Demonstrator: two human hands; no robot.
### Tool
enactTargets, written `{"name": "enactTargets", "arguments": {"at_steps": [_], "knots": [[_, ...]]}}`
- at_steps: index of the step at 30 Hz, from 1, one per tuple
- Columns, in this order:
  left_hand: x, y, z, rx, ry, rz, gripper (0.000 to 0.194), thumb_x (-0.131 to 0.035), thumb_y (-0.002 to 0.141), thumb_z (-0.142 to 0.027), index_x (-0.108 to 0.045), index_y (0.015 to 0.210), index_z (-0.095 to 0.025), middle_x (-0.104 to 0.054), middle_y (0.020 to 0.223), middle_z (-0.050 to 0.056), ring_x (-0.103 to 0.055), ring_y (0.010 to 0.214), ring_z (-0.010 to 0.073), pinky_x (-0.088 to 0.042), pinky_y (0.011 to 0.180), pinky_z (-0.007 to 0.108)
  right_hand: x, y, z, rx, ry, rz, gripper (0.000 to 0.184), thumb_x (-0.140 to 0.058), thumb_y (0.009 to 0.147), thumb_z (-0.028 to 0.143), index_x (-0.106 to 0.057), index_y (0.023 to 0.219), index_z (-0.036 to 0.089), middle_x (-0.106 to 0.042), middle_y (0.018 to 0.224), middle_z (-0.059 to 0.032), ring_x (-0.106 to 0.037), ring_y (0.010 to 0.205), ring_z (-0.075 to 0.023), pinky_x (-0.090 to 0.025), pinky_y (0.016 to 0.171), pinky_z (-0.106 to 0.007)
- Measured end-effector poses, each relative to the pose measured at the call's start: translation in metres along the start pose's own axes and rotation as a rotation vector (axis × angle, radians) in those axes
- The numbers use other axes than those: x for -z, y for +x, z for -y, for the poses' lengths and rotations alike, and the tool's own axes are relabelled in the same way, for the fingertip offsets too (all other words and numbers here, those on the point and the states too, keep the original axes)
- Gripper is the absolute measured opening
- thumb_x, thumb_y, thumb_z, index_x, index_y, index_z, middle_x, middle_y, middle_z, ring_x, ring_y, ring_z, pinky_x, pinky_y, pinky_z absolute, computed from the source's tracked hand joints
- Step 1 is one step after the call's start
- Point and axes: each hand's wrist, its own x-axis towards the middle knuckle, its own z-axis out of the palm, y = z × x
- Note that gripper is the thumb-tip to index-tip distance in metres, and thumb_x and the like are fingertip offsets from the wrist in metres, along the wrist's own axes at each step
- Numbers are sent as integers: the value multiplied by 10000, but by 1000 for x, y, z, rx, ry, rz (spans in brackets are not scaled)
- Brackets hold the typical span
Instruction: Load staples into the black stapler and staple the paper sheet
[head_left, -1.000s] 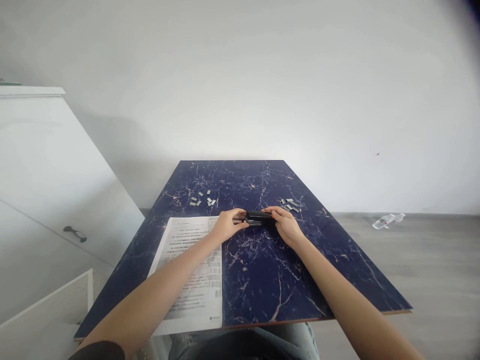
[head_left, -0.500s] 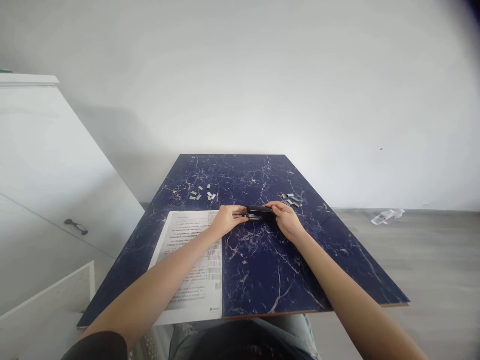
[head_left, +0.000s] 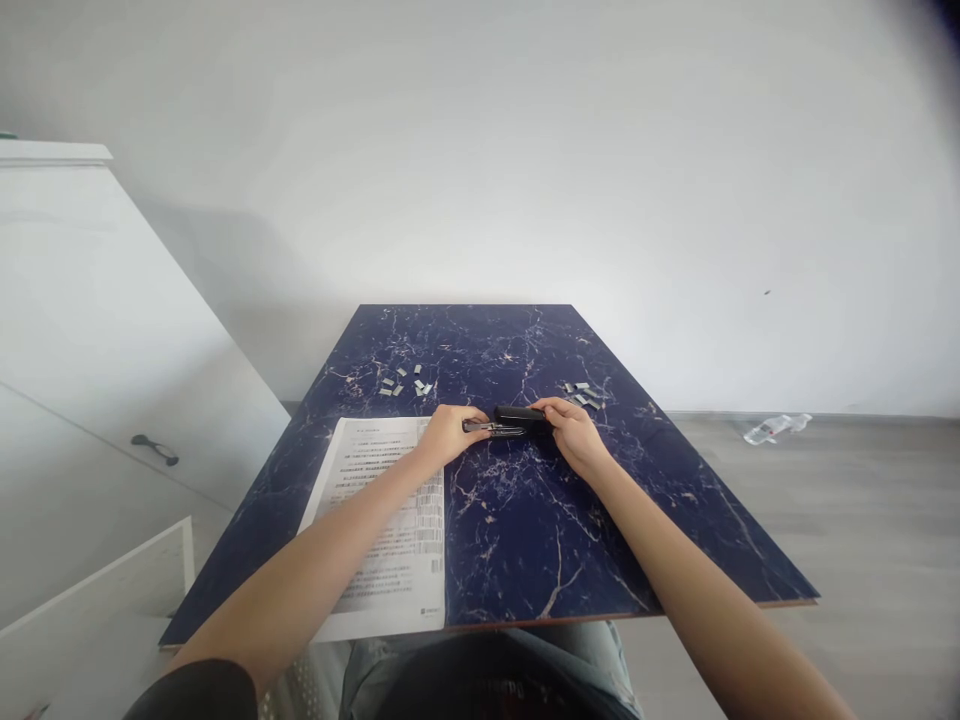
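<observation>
A black stapler [head_left: 519, 414] is held above the table with its top cover raised away from the silvery lower part. My right hand [head_left: 574, 432] grips its hinge end, thumb and fingers closed around it. At the other end, my left hand [head_left: 448, 435] has its fingers bent about the tip of the lower part; some fingertips are hidden. Beneath my left forearm lies a stack of printed paper [head_left: 375, 500]. Beyond the hands are short strips of staples, one scattered group [head_left: 397, 390] to the left and another cluster [head_left: 581, 395] to the right.
The dark blue marbled table [head_left: 510, 560] reaches toward a pale wall [head_left: 480, 150]. A white cabinet [head_left: 82, 300] with a dark handle stands at the left. A clear plastic item [head_left: 776, 428] lies on the grey floor at the right.
My left fingers have shifted slightly left along the stapler, so more of its silvery lower part shows. The view has tilted a little; my right hand keeps its hold.
</observation>
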Motion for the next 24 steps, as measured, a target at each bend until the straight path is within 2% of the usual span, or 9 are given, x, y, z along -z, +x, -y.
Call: {"name": "enactTargets", "arguments": {"at_steps": [7, 10, 12, 13, 15, 18, 21, 24], "knots": [[10, 3, 8, 20, 4, 118, 207, -761, 834, -294, -763, 1022, -208, -774, 979, 59, -721, 921, 229, -541, 852, 348, 0, -1, 2, -7, 0, 1, 248, -621, 851, 461, -706, 921, 239, -753, 1024, -56, -656, 971, -256, -485, 917, -415], [13, 1, 13, -5, 3, 138, 440, -832, 760, -354, -720, 1164, -219, -738, 1080, 78, -687, 1015, 255, -526, 913, 379, 2, -4, 9, 39, -81, 70, 359, -542, 928, 520, -670, 1124, 249, -735, 1144, -70, -653, 1085, -262, -472, 976, -429], [14, 1, 14, -9, -16, 108, 626, -858, 716, -444, -665, 1276, -241, -680, 1212, 100, -639, 1124, 289, -500, 977, 417, 4, -6, 16, 130, -238, 188, 467, -636, 885, 505, -609, 1282, 261, -703, 1241, -75, -633, 1160, -266, -449, 1026, -432], [14, 1, 14, 8, -60, 70, 644, -829, 742, -493, -643, 1309, -253, -644, 1277, 109, -610, 1180, 299, -483, 1008, 429, 5, -6, 18, 183, -341, 243, 536, -712, 833, 468, -596, 1315, 264, -691, 1266, -74, -628, 1174, -269, -441, 1039, -427], [13, 3, 11, 81, -250, -39, 531, -681, 873, -552, -633, 1318, -267, -588, 1376, 111, -552, 1280, 298, -446, 1065, 427, 6, -7, 22, 256, -535, 286, 556, -795, 754, 368, -632, 1275, 262, -707, 1222, -61, -649, 1122, -269, -455, 1014, -411], [10, 7, 7, 225, -724, -217, 450, -471, 994, -554, -665, 1237, -230, -573, 1428, 115, -498, 1365, 282, -398, 1132, 410, 6, -7, 22, 267, -674, 224, 361, -765, 761, 285, -701, 1115, 253, -752, 1016, -23, -689, 939, -242, -499, 900, -381], [7, 9, 4, 400, -1142, -320, 486, -425, 1006, -550, -675, 1179, -170, -564, 1449, 148, -500, 1377, 278, -387, 1159, 404, 4, -8, 21, 286, -699, 155, 291, -761, 750, 261, -720, 1038, 243, -750, 937, -9, -689, 864, -229, -511, 842, -361], [2, 7, 5, 562, -1364, -320, 541, -460, 975, -581, -655, 1200, -130, -574, 1430, 186, -528, 1356, 294, -403, 1159, 412, 3, -11, 23, 315, -711, 46, 299, -766, 753, 281, -723, 1046, 237, -750, 934, -13, -686, 845, -227, -517, 818, -359]]}}
